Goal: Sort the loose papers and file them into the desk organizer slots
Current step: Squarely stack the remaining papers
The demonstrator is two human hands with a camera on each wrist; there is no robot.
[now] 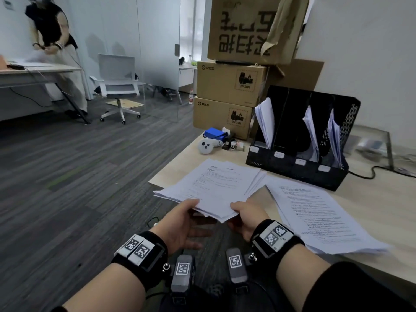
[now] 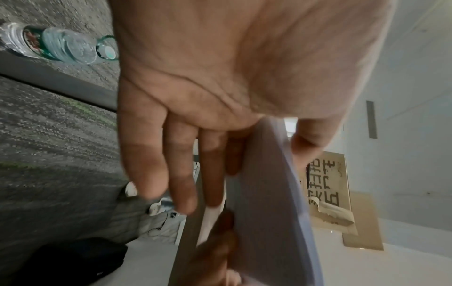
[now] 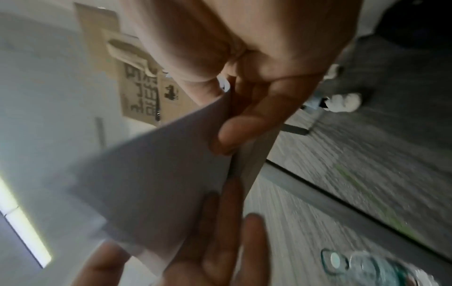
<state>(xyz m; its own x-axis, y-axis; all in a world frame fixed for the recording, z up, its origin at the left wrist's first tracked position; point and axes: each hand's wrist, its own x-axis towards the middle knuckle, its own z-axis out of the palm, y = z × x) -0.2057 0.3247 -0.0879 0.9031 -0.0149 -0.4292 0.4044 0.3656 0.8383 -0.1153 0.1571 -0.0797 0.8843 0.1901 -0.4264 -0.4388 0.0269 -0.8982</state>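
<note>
A stack of white printed papers [image 1: 216, 183] lies at the desk's front left corner, its near corner overhanging the edge. My left hand [image 1: 191, 212] pinches that corner, thumb on top and fingers straight underneath; the left wrist view shows the stack [image 2: 269, 203] between thumb and fingers [image 2: 181, 164]. My right hand [image 1: 243, 215] pinches the same corner from the right, with its fingers [image 3: 244, 131] curled under the sheets [image 3: 159, 183]. A second pile of papers [image 1: 319, 217] lies to the right. The black desk organizer [image 1: 292, 172] stands behind, with sheets in its first, third and fourth slots.
Stacked cardboard boxes [image 1: 225, 86] stand at the desk's back left. A white controller [image 1: 208, 146] and a blue pack [image 1: 213, 132] lie before them. A black cable [image 1: 371, 174] runs right of the organizer. On the floor lies a water bottle [image 2: 61, 46]. An office chair [image 1: 119, 86] and another person [image 1: 51, 41] are far left.
</note>
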